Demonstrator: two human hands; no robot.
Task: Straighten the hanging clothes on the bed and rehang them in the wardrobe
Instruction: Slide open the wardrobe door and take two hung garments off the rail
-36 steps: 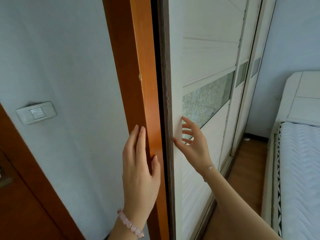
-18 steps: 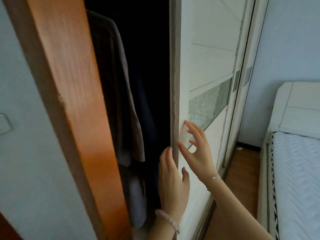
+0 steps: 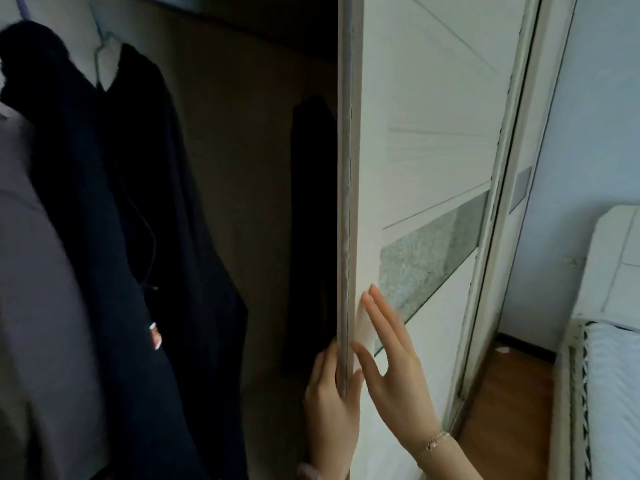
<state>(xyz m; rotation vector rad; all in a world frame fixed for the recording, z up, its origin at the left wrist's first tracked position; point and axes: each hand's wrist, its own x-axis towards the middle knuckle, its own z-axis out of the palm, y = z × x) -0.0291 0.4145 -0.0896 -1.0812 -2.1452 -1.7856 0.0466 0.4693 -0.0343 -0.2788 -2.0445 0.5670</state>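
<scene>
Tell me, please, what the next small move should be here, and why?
Probably release the sliding door and reach the left hand toward the dark hooded garment on its hanger. The door stands well aside, so the opening shows the hanging clothes. The left hand curls round the door's edge and the right hand lies flat on its face, so neither is free.

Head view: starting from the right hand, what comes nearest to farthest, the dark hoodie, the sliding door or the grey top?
1. Sliding door: the right hand lies against its front.
2. Dark hoodie: hanging inside, left of the door.
3. Grey top: at the far left edge.
</scene>
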